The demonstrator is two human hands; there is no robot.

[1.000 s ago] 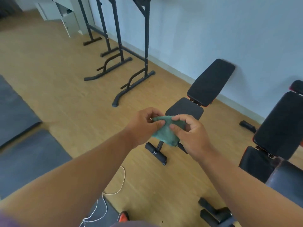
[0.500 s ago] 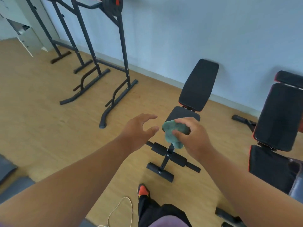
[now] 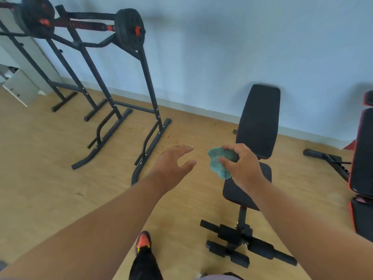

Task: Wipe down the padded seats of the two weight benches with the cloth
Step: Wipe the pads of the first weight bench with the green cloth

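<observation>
Above bench seat (image 3: 247, 190), cloth (image 3: 219, 161) in right hand (image 3: 241, 165)

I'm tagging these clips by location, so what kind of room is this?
Most likely a small home gym or workout room. A barbell loaded with weight plates rests on a black rack, two adjustable weight benches stand by the wall, and the floor is wood.

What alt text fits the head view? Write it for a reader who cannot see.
A right hand grips a bunched green cloth above a black weight bench, while the open left hand hovers beside it. A second bench stands at the right edge, a barbell rack at left.
</observation>
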